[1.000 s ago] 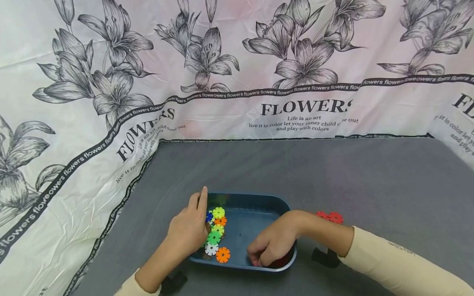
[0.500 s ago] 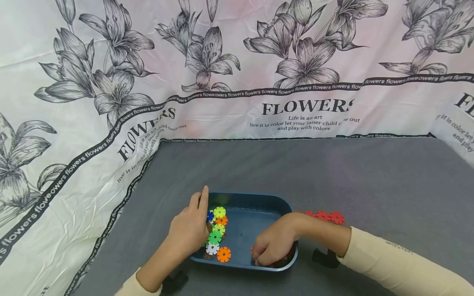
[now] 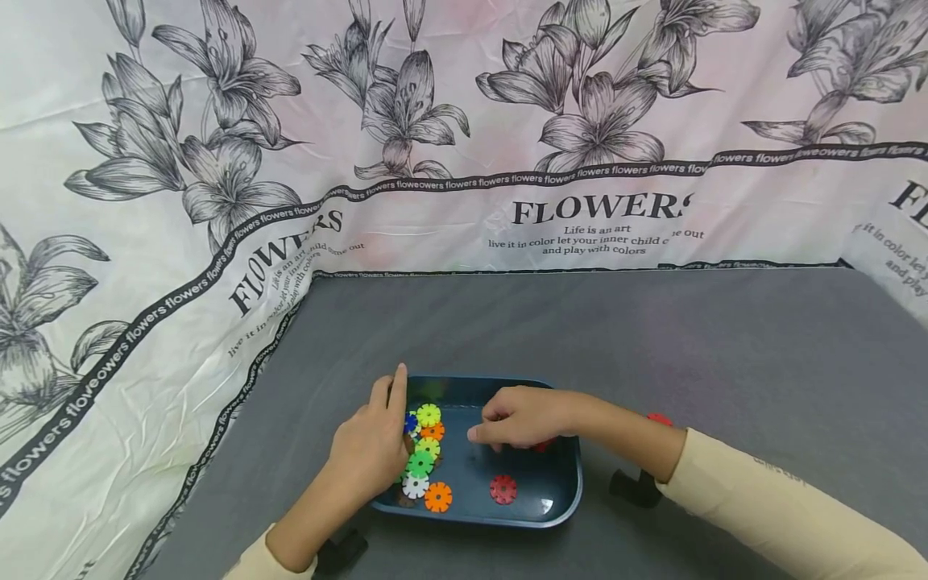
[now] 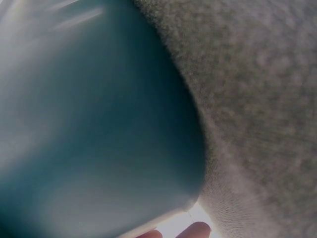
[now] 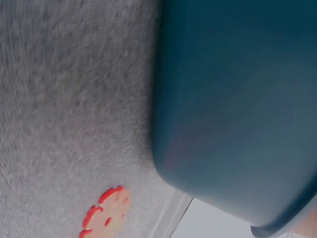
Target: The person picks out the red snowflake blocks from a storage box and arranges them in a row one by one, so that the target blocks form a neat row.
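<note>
A dark blue tray lies on the grey cloth. My left hand grips its left side, index finger straight along the rim; the other fingers are mostly hidden. Beside that hand, inside the tray, several notched plastic discs in yellow, green, orange, white and blue lie in a column. My right hand hovers over the tray's right half, fingers curled, with red discs partly showing under the palm. One red disc lies alone on the tray floor. Tray walls fill much of both wrist views.
Outside the tray on the right, red discs lie on the cloth, mostly hidden by my right forearm in the head view. A white floral sheet hangs behind and at the left, bordering the grey cloth.
My right hand has moved from the tray's front right corner toward its back, the red under the palm moving along. A red disc now shows where it was. The left hand stays put.
</note>
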The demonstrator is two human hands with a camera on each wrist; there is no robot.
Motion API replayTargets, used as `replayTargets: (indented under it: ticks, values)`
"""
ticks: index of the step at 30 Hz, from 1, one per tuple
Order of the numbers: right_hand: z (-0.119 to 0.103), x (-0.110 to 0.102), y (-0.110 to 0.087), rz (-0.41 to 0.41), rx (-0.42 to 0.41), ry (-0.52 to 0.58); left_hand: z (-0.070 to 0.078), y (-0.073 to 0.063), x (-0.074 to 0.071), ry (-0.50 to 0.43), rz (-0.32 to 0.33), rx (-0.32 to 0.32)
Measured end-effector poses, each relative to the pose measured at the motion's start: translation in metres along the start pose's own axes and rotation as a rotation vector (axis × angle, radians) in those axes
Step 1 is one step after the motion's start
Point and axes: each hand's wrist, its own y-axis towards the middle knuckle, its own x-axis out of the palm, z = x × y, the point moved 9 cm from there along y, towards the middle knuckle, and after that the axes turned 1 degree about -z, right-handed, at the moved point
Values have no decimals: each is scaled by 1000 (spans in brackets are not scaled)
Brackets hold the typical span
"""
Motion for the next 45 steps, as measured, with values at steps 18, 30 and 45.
replayTargets:
  ticks: [18,30,45]
  values:
    - [0,-9,-1,15,-46,-103,1,2,0,2,-9,-6]
    - [-14,-19,-18,83,-184,-162,0,1,1,-5,-14,-8]
    - [-8,-41,-29,304,-213,62,-1,0,2,-16,-25,-19]
